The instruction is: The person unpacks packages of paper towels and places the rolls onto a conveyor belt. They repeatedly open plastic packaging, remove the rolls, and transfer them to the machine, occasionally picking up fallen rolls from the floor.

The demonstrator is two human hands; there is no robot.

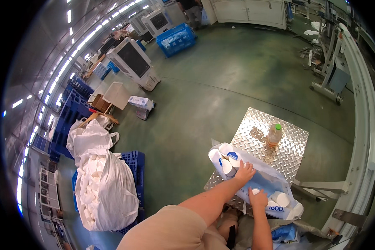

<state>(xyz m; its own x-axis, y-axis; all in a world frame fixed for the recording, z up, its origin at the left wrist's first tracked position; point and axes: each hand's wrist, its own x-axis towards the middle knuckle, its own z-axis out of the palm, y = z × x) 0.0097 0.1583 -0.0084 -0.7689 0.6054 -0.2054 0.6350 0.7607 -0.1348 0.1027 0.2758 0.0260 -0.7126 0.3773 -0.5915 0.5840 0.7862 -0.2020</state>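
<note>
A clear plastic bag (258,179) with blue print lies lengthwise across the near side of a metal tread-plate stand. White paper rolls (228,167) are bunched at its left end, and another white roll (280,199) lies toward its right end. My left hand (244,172) rests at the bag beside the bunched rolls, fingers stretched out and apart. Lower and to the right, my right hand (259,197) has its fingers curled round the end of a small white roll (255,191) inside the bag; most of that roll is hidden by the hand.
On the tread-plate stand (291,143) is a bottle (274,135) with a green cap. A white sack (121,187) full of white pieces sits on a blue pallet (138,166) at left. Machine rails (364,125) run along the right; a blue crate (176,40) stands farther off.
</note>
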